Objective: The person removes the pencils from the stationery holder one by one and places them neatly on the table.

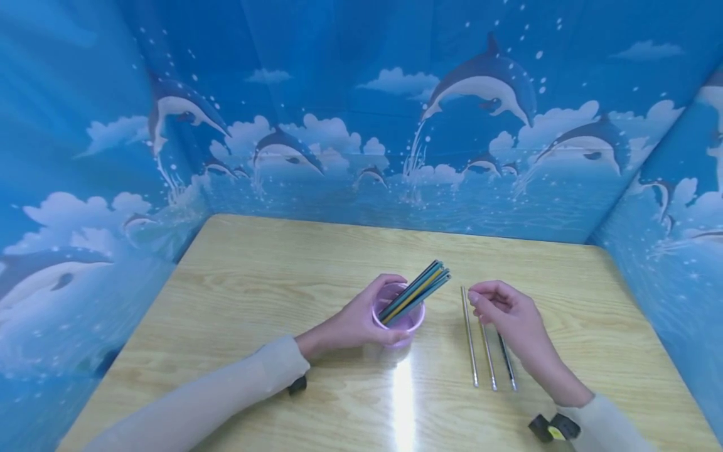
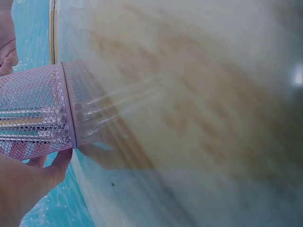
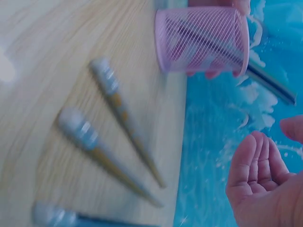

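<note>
My left hand (image 1: 358, 321) grips the side of a pink mesh pen holder (image 1: 400, 339), thumb at the near side and fingers around the far side. Several pencils (image 1: 420, 290), mostly dark green with one yellow, lean out of it toward the right. To the right, my right hand (image 1: 516, 323) is above the upper ends of three pencils lying side by side: one (image 1: 470, 339) at the left, a middle one (image 1: 488, 355) and a dark one (image 1: 506, 361). Its fingers are loosely bent, and nothing shows in its palm in the right wrist view. Eraser ends (image 3: 71, 120) point toward me.
Everything is on a light wood table (image 1: 271, 270). Blue dolphin-print cloth (image 1: 339, 125) hangs around the back and sides. A bright reflection (image 1: 403, 402) lies on the tabletop below the pen holder. Black wrist devices (image 1: 555, 428) sit at the sleeves.
</note>
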`<state>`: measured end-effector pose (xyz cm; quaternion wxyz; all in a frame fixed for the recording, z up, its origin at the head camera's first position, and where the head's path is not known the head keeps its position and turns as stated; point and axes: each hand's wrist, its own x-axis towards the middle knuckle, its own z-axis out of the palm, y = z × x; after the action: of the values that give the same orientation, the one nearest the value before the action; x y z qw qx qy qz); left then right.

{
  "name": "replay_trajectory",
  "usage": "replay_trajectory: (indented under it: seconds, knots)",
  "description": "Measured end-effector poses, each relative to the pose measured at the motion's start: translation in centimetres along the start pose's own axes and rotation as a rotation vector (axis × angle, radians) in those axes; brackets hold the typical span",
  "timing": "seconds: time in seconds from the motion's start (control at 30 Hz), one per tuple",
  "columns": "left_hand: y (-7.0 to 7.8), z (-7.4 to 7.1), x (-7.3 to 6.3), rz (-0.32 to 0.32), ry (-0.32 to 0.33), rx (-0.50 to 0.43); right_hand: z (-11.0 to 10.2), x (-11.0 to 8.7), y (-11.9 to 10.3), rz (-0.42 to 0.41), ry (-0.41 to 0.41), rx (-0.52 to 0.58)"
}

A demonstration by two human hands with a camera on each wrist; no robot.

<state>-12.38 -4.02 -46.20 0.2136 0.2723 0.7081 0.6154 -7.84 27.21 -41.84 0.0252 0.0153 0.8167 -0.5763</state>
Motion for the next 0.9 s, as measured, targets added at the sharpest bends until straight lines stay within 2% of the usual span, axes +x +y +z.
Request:
replay_trajectory:
  seconds: [0.47, 0.63, 0.9]
  knots:
    - [-0.4, 0.1, 0.1, 0.018, 0.004, 0.013, 4.9, 0.3, -2.2, -0.042, -0.018, 0.088]
    - [-0.4, 0.2, -0.1, 0.014, 0.001, 0.017, 5.6, 0.6, -2.4, -0.029, -0.016, 0.085]
    - [-0.2, 0.0, 0.0, 0.015, 0.005, 0.029, 6.0, 0.8, -2.3, -0.086, -0.001, 0.057]
